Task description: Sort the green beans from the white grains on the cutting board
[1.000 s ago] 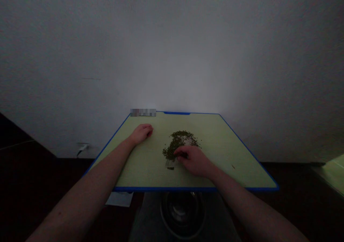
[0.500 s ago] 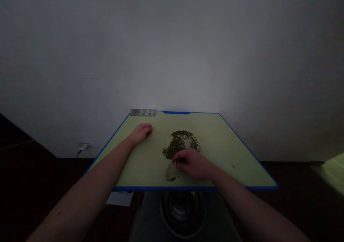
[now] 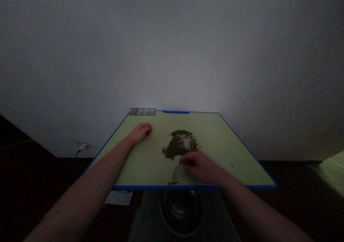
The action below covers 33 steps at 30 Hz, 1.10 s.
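One blue-edged table (image 3: 225, 138) bearing green grains (image 3: 174, 148), wall (image 3: 172, 56) behind.
Right hand (image 3: 201, 167) pinches clear protractor (image 3: 177, 172); left hand (image 3: 140, 133) rests, fingers curled.

Faces a grey wall (image 3: 172, 48) with a thin line (image 3: 90, 77) at left and, lower, a white plug (image 3: 83, 148) with a dark cord (image 3: 78, 151). Shows a pale table (image 3: 139, 167) edged in blue, a white sheet (image 3: 119, 198) below its near left edge, dark floor (image 3: 27, 199) on either side and a pale surface (image 3: 334, 170) at far right.
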### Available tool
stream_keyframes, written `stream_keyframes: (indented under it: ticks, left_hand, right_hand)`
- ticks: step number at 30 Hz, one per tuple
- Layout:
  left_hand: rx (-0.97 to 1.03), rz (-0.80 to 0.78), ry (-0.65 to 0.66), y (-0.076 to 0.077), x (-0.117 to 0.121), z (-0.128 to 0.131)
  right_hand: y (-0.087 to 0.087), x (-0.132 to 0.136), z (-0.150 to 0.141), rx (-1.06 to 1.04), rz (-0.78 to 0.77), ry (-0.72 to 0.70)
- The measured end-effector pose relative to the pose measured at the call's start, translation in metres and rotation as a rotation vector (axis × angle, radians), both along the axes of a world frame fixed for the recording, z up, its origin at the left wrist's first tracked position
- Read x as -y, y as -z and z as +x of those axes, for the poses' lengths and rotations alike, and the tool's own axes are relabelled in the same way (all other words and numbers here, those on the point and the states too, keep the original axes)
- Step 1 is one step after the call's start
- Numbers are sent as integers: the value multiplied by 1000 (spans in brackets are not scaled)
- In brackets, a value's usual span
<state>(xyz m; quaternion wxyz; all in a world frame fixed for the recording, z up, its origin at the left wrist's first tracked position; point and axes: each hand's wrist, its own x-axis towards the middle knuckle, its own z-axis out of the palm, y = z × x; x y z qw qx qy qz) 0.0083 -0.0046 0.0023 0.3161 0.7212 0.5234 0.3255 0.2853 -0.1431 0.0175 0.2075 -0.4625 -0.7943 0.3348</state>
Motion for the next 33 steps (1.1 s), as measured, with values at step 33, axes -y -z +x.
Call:
stream_keyframes:
  ticks: [33]
  left_hand:
    - [10, -18, -1, 0, -1, -1]
  right_hand:
    - [-1, 12, 21, -81, -144, 68]
